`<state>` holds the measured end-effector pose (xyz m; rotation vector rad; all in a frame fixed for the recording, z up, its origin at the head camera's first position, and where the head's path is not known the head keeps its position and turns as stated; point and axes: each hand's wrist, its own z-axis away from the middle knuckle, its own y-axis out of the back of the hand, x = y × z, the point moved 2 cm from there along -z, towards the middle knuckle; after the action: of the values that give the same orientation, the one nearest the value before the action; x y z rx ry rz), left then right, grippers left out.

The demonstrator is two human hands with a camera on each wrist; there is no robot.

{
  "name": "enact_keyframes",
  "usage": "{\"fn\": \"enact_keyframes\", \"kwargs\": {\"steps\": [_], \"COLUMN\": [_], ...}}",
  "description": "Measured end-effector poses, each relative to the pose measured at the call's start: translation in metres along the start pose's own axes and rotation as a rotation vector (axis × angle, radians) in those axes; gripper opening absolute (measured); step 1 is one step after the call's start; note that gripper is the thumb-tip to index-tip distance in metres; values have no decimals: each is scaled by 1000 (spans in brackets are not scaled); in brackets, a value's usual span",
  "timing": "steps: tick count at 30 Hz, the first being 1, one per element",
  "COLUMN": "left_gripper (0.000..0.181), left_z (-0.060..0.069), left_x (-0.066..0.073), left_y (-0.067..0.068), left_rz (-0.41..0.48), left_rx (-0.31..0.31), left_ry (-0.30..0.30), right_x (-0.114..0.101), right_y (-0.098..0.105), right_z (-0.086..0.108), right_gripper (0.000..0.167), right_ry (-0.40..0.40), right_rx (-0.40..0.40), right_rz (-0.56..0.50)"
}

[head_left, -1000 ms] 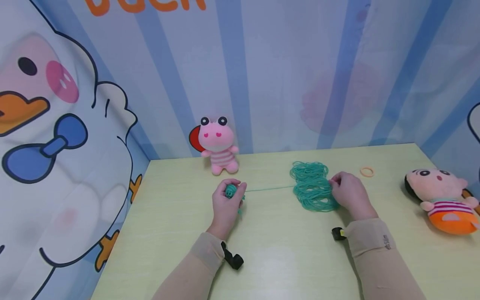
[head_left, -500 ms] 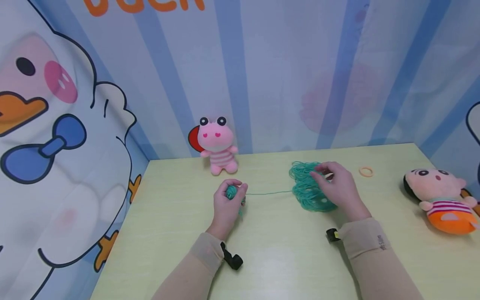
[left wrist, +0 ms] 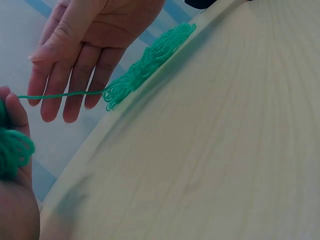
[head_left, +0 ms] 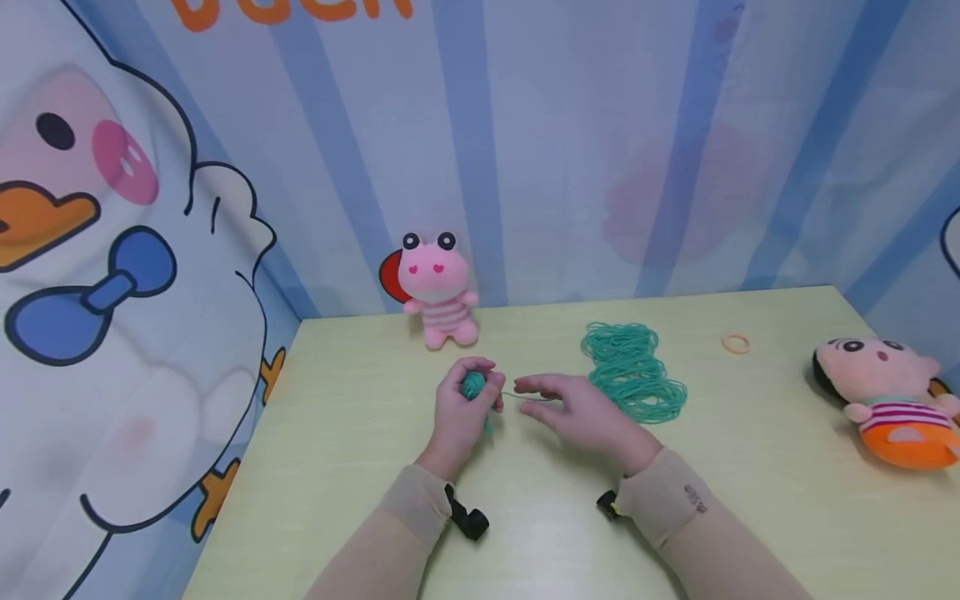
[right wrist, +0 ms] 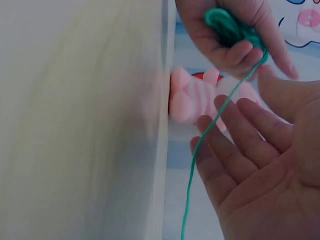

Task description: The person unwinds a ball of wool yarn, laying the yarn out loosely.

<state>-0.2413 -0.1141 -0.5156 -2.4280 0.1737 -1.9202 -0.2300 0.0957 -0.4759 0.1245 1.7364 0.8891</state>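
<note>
Your left hand [head_left: 459,410] had its fingers curled tight round a small green yarn ball [head_left: 472,385], with a short loose length [head_left: 488,427] hanging below the grip. Your right hand [head_left: 579,410] was held near the left, its fingers straight and slightly apart, the thumb away from them, nothing gripped. One green strand [left wrist: 60,95] ran from the ball across the fingers of your right hand to the larger heap; whether it touched them, you could not tell. The yarn heap [head_left: 633,375], loose and wavy in its loops, lay flat on the pale bench [head_left: 540,525], just beyond your right hand and to its right. Beige sleeves [head_left: 390,533] covered both your forearms, with a black wrist camera [head_left: 470,523] at each cuff. One orange ring [head_left: 738,352] lay flat to the right of the heap. One pink plush frog [head_left: 444,312], striped on the body, sat upright at the far edge, beyond your left hand. One plush doll [head_left: 903,412], in striped top and orange bottoms, lay on its back at far right. Behind stood a blue striped backdrop [head_left: 562,167], printed with a large white duck [head_left: 157,358] at left.
</note>
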Motion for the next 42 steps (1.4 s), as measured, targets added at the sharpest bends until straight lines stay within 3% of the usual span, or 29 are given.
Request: {"fn": "enact_keyframes", "kwargs": {"steps": [4,9,16,22,25,31,42], "left_gripper": [34,29,19,11,10,17,12], "left_z": [-1,-1,1,2,3,2,1], "left_x": [2,4,5,6,6,4,3], "left_y": [-1,-1,0,0,0,1,1], "left_rz": [-9,-28,-15,73,103,110,107], "left_rx": [-6,8,40,-23,-42,-9,34], "left_ry": [0,26,92,67,67,73,85], "right_x": [-2,-2,0,10,17,37,80], "right_y": [-8,-1,35,68,83,108,122], "right_z": [-2,-1,8,20,26,36,48], "right_gripper": [34,21,19,21,24,33,40], "right_ry": [28,-22,-101,-112,-119,-155,-346], "right_rx": [22,85,183,251,301,411,491], "right_rz": [37,37,8,26,42,54,86]}}
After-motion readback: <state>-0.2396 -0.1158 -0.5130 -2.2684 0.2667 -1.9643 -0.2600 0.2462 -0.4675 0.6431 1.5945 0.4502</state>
